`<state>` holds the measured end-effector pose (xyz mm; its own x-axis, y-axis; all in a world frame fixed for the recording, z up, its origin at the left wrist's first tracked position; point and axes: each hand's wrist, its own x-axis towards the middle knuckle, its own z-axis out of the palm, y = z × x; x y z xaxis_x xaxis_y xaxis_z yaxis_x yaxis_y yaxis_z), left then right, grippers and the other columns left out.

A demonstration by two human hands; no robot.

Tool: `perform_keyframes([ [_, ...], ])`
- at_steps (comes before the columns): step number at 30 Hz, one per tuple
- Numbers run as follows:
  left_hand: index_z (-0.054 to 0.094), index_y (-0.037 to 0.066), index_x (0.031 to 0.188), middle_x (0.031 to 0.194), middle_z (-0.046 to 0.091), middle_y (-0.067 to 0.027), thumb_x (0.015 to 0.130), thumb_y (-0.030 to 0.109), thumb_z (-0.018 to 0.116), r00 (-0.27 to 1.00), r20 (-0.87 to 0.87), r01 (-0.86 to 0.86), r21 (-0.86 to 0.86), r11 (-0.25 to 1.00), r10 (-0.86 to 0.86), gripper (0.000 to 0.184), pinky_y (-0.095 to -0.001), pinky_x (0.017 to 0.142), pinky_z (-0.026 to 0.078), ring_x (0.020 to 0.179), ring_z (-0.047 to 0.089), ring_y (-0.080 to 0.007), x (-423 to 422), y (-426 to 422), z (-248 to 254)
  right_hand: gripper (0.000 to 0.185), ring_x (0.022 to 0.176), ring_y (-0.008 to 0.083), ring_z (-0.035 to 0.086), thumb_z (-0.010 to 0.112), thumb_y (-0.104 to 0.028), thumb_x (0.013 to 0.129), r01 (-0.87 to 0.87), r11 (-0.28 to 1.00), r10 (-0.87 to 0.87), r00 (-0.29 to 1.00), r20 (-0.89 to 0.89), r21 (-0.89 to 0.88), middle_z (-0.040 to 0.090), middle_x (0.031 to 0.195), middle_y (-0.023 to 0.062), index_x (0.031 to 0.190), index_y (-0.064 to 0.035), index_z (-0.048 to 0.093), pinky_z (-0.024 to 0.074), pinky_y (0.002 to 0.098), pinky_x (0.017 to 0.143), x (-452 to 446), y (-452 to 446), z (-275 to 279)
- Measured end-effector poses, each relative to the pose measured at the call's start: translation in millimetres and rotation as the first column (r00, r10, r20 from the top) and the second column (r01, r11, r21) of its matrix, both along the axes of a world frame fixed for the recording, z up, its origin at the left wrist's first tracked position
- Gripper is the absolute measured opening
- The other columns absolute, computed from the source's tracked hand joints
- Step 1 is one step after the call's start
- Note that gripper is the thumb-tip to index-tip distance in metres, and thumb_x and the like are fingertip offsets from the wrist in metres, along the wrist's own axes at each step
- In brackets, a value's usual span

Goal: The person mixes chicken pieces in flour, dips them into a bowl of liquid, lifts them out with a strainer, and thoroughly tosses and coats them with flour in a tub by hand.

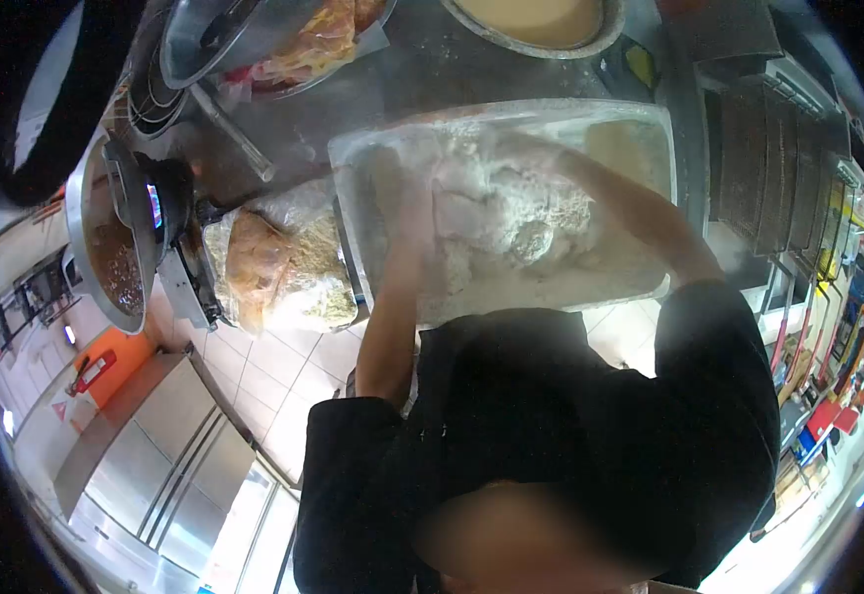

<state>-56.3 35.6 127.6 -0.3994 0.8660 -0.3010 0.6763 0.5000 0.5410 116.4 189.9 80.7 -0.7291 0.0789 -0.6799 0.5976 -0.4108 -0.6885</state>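
A large, pale rectangular tub (650,282) holds white flour with several lumpy, flour-coated pieces (536,233) in the middle. The coating hides what the pieces are. My left hand (420,213) reaches into the left part of the tub, beside the coated pieces. From the right, my right hand (529,153) comes in over the far side of the flour, close to the pieces. Flour haze and motion blur cover both hands. Their fingers cannot be made out, nor whether they grip anything.
Left of the tub lies clear plastic wrapping with raw-looking meat (256,259). Farther left is a metal bowl (77,252) beside a device with a lit display (153,205). Behind stand a bowl of beige liquid (536,18), raw meat pieces (318,45) and a whisk (237,137).
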Motion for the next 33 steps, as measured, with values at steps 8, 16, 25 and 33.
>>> perform_keyframes([
  [8, 0.059, 0.005, 0.119, 0.118, 0.06, -0.0156, 0.091, 0.013, 0.054, 0.96, -0.028, 0.273, 0.328, 0.905, -0.279, 0.029, -0.0353, 0.093, 0.046, 0.104, 0.059, -0.028, -15.1, -67.1, 4.2, 0.049, 0.126, 0.0265, 0.046, 0.057, -0.038, 0.092, -0.383, 0.737, 0.263, 0.922, 0.285, 0.557, 0.047, 0.141, 0.0113, 0.134, -0.0128, 0.052, 0.0318, 0.0457, 0.112, 99.5, -2.2, 136.2],
  [16, 0.032, 0.006, 0.145, 0.15, 0.032, -0.0124, 0.093, 0.018, 0.052, 0.879, 0.168, 0.469, -0.137, 0.873, -0.446, 0.057, -0.0329, 0.113, 0.028, 0.134, 0.036, -0.0293, 13.1, -89.3, -74.0, 0.05, 0.127, 0.0284, 0.044, 0.05, -0.025, 0.095, -0.2, 0.791, -0.134, 0.865, 0.484, 0.578, 0.042, 0.143, 0.0149, 0.14, -0.0075, 0.041, 0.0315, 0.0394, 0.111, 150.4, -49.9, 35.7],
  [25, 0.037, 0.002, 0.139, 0.137, 0.043, -0.0162, 0.087, 0.012, 0.056, 0.941, 0.086, 0.317, 0.122, 0.941, -0.328, 0.056, -0.0351, 0.105, 0.035, 0.123, 0.045, -0.0284, 29.6, -46.4, -130.5, 0.041, 0.124, 0.0259, 0.047, 0.044, -0.005, 0.095, -0.535, 0.466, 0.306, 0.845, 0.44, 0.705, 0.046, 0.14, 0.0131, 0.135, -0.006, 0.044, 0.0389, 0.0345, 0.104, 81.4, -70.1, 37.9],
  [33, 0.041, 0.0, 0.135, 0.134, 0.047, -0.0198, 0.082, 0.009, 0.061, 0.73, 0.632, -0.307, -0.035, 0.951, 0.259, 0.058, -0.0397, 0.108, 0.033, 0.121, 0.047, -0.0301, 0.1, -104.7, -92.8, 0.061, 0.138, 0.025, 0.032, 0.055, -0.03, 0.093, -0.304, 0.874, 0.071, 0.852, 0.518, 0.38, 0.028, 0.153, 0.012, 0.146, -0.0107, 0.033, 0.02, 0.0409, 0.117, 167.2, -32.3, 59.1],
])
